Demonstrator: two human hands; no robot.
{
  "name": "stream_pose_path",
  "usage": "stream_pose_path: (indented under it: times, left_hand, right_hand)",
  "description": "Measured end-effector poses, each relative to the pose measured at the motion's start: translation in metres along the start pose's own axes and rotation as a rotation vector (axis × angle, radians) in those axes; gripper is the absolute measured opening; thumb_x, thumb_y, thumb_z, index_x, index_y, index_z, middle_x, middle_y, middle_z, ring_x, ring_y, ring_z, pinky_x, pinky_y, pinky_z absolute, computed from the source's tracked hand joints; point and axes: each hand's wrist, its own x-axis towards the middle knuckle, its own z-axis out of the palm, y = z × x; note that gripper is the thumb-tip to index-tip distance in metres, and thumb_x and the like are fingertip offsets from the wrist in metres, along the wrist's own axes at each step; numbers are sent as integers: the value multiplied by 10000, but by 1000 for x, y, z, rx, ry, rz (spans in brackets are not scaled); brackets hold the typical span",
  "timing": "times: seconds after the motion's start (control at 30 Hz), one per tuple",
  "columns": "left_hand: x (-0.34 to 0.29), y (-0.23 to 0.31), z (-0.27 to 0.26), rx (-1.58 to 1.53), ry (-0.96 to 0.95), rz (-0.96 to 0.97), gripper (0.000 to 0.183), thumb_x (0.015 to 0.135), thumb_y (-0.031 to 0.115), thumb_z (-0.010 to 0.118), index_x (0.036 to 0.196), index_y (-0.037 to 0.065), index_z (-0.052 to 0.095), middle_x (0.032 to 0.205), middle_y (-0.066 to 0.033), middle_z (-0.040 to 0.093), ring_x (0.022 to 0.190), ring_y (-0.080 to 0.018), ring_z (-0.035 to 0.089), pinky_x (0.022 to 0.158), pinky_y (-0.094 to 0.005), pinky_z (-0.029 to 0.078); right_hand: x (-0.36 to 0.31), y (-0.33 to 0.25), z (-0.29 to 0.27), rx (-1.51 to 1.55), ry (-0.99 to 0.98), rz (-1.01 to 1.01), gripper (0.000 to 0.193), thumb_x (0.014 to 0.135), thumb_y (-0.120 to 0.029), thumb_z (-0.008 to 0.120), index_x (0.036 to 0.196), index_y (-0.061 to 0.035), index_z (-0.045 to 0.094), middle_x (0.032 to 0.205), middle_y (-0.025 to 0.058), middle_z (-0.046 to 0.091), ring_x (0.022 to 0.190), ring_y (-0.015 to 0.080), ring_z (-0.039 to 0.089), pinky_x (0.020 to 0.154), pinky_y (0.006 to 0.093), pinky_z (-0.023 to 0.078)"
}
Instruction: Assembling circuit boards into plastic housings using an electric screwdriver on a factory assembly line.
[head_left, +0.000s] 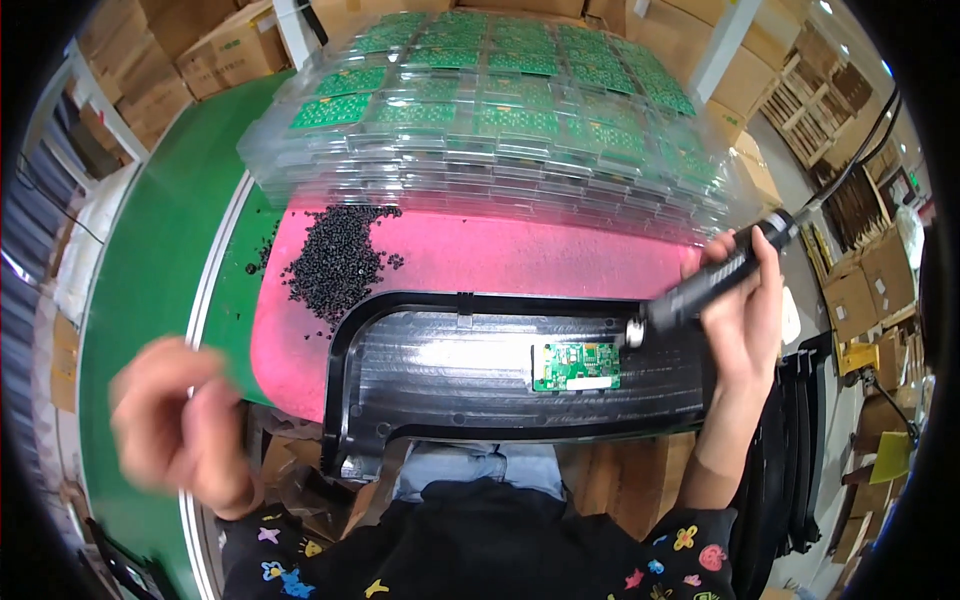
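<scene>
My right hand (pixel 742 325) is wrapped round a black electric screwdriver (pixel 705 285), held at a slant with its tip end low and to the left. That end is over the right edge of a small green circuit board (pixel 577 367); I cannot tell whether it touches. The board lies inside a long, curved black plastic shell (pixel 450 385), which rests partly on a pink mat (pixel 500 250). Off to the left, away from the shell, my left hand (pixel 180 425) is raised and smeared by motion. Its fingers look bent, but what they hold, if anything, is unclear.
A pile of small black screws (pixel 340 260) sits on the mat's left part, with some strewn on the green surface (pixel 150 260). Stacked clear trays (pixel 480 150) of green circuit boards stand behind. A cable (pixel 850 165) runs from the screwdriver to the upper right.
</scene>
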Motion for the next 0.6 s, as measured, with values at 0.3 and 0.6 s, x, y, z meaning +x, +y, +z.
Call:
stream_pose_path:
  times: [0.3, 0.6]
  left_hand:
    - [-63, -51, -31, -145, -1378, -1036, 380, 901, 268, 652, 688, -46, 645, 521, -54, 606, 455, -98, 587, 422, -256, 447]
    - [-127, -13, -36, -976, -767, -1393, 668, 845, 364, 637, 1271, -111, 437, 1075, -208, 642, 968, -301, 657, 853, -394, 526]
  right_hand:
    - [-93, -10, 64, -756, -503, -367, 172, 905, -180, 510, 937, -12, 488, 796, 133, 561, 749, 204, 584, 684, 395, 539]
    - [-113, 22, 224, -1386, -887, -1012, 67, 861, -29, 471, 853, 19, 517, 756, 149, 597, 669, 246, 585, 641, 400, 545]
